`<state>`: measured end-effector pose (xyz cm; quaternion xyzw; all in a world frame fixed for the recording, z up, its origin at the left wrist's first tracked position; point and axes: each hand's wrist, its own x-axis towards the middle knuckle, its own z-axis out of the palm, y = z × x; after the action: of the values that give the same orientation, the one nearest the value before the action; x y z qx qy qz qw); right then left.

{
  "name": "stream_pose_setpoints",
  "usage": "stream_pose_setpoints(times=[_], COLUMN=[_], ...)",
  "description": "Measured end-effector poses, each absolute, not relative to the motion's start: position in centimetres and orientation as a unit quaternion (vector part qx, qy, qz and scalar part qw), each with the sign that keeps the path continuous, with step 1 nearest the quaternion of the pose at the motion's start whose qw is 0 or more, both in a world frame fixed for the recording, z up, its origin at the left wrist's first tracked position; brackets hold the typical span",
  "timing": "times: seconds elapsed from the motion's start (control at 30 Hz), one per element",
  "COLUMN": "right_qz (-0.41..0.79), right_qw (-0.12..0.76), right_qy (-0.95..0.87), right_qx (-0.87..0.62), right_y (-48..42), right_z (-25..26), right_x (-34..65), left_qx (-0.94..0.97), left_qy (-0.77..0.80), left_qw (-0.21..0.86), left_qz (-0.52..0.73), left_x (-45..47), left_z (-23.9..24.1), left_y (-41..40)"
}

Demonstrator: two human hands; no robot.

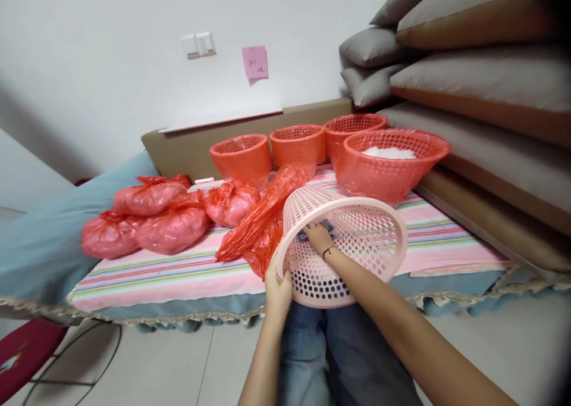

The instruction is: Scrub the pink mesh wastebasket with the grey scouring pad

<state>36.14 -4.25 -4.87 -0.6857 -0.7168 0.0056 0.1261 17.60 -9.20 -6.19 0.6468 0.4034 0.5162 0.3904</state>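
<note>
A pale pink perforated plastic basket [357,202] lies tilted on its side near the couch's front edge, its wide mouth facing me. My left hand [279,287] is closed around the left part of its rim. Deep in the basket, my right hand [319,239] presses a dark patterned cloth [329,225] against the inner wall; its fingertips are partly hidden by the cloth. A loose red plastic bag [263,230] lies just left of the basket, touching or very close to it.
Several tied red bags [172,230] sit at left on the striped cover [178,275]. Red baskets [243,156] stand behind, and a red-lined basket [379,177] at right holds something white. Grey cushions [482,78] are stacked at right. A red stool [31,349] stands lower left.
</note>
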Motion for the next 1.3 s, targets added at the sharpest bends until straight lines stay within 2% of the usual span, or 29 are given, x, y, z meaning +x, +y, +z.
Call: stream_pose_setpoints(times=[0.27,0.5,0.63,0.87,1.17,1.3], right_qz=[0.011,0.004,-0.02,-0.167,-0.21,-0.145], right_qw=[0.044,0.003,0.023,0.101,0.011,0.015], right_qy=[-0.702,-0.712,-0.755,-0.768,-0.763,-0.792], right_qx=[-0.711,-0.703,-0.655,-0.61,-0.612,-0.593], right_y=[-5.6,-14.6,-20.3,-24.6,-25.9,-25.3], right_z=[-6.2,-6.7,-7.5,-10.6,-7.6,-5.0], right_x=[35.8,34.6,34.4,35.0,38.2,37.2], left_qx=[0.638,0.631,0.638,0.656,0.752,0.789], left_qy=[0.416,0.409,0.393,0.372,0.312,0.273], left_qw=[0.375,0.37,0.369,0.371,0.328,0.34], left_qz=[0.529,0.546,0.55,0.543,0.479,0.433], left_x=[18.0,18.1,18.6,18.8,16.6,15.6], left_z=[-6.2,-6.2,-5.2,-3.5,1.5,3.8], left_y=[-8.8,-8.5,-8.4,-8.0,-7.1,-6.9])
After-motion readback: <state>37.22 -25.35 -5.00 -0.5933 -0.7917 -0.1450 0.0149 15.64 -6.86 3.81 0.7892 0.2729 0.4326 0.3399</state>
